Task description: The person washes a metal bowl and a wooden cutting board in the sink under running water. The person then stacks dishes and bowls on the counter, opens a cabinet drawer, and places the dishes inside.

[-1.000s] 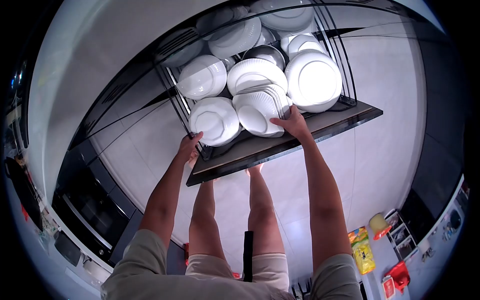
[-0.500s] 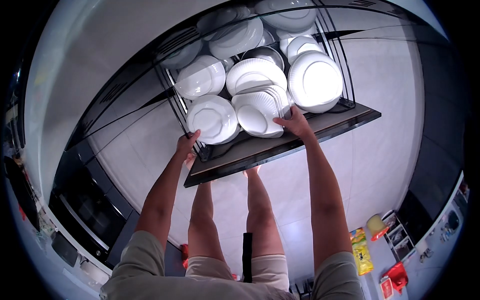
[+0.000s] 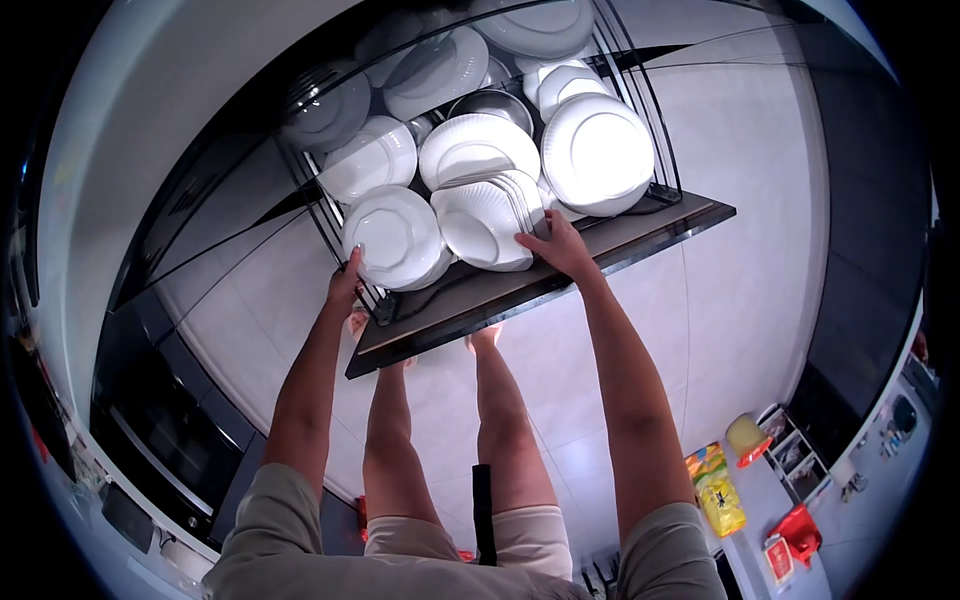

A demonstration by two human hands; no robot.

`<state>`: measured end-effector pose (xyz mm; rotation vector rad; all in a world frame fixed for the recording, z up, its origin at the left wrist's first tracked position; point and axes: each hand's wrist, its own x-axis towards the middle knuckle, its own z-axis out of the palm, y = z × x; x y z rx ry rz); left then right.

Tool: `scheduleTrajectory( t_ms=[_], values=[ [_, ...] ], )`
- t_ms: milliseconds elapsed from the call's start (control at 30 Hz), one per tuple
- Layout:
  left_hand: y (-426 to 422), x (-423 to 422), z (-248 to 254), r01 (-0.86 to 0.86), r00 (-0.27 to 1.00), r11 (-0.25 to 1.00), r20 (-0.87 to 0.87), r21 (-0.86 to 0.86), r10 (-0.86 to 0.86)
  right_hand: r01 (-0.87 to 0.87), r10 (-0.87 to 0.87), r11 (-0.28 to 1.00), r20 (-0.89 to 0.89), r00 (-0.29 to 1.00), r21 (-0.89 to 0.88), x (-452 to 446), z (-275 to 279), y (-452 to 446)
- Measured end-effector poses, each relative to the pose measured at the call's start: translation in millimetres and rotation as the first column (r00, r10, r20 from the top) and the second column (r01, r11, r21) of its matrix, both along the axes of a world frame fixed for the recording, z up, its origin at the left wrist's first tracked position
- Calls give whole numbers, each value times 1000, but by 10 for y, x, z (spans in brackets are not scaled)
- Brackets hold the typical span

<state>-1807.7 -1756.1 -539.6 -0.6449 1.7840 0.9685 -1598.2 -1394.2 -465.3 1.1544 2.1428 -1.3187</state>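
Note:
A pulled-out drawer with a black wire basket (image 3: 650,110) holds white dishes. At its left front corner is my left hand (image 3: 345,284), thumb up and fingers closed round the wire side, beside a white plate (image 3: 390,237). My right hand (image 3: 556,247) grips the right edge of a stack of white fluted dishes (image 3: 485,222) standing tilted at the front middle. Its fingers go behind the stack and are partly hidden. Behind that stack leans a white ribbed plate (image 3: 478,150). To the right stands a large white plate (image 3: 598,152).
The drawer's dark front panel (image 3: 540,287) runs along the near side, above my legs and feet. A metal bowl (image 3: 492,106) sits farther back. Dark cabinets (image 3: 870,250) line the right. A yellow packet (image 3: 718,500) and a red bag (image 3: 797,535) lie lower right.
The drawer, dishes and both hands appear shifted a little to the left in the view. Both hands keep their places on the basket side and the dish stack.

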Motion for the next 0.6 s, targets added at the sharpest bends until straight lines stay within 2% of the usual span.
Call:
scheduleTrajectory(
  t_ms=[167, 233, 333, 367, 400, 433, 500, 567, 600],
  values=[
    [104, 7, 160, 31, 999, 999, 27, -30, -30, 58, -58, 998, -53, 997, 2, 88, 52, 27],
    [104, 14, 164, 36, 999, 999, 41, -27, -35, 83, -64, 990, -161, 985, 113, 113, 183, 8],
    [41, 82, 349, 134, 991, 979, 17, -151, -133, 171, -83, 950, -314, 946, 262, 232, 478, -65],
    [13, 117, 450, 173, 985, 976, 4, -130, -174, 215, -90, 926, -372, 924, 311, 269, 618, -81],
    [-50, 160, 475, 171, 983, 965, -29, -198, -180, 290, -137, 910, -444, 885, 297, 358, 687, -125],
    [-124, 221, 493, 165, 980, 950, -63, -264, -187, 358, -237, 907, -433, 870, 223, 455, 841, -153],
    [-348, 340, 499, 176, 969, 949, -124, -262, -214, 477, -402, 873, -408, 820, 99, 695, 1164, -219],
    [-498, 405, 557, 363, 894, 889, -166, -279, -417, 604, -557, 797, -399, 729, -9, 978, 1418, -282],
    [-431, 497, 722, 335, 891, 912, -234, -237, -389, 615, -580, 789, -330, 745, 1, 1110, 1598, -280]
  ],
)
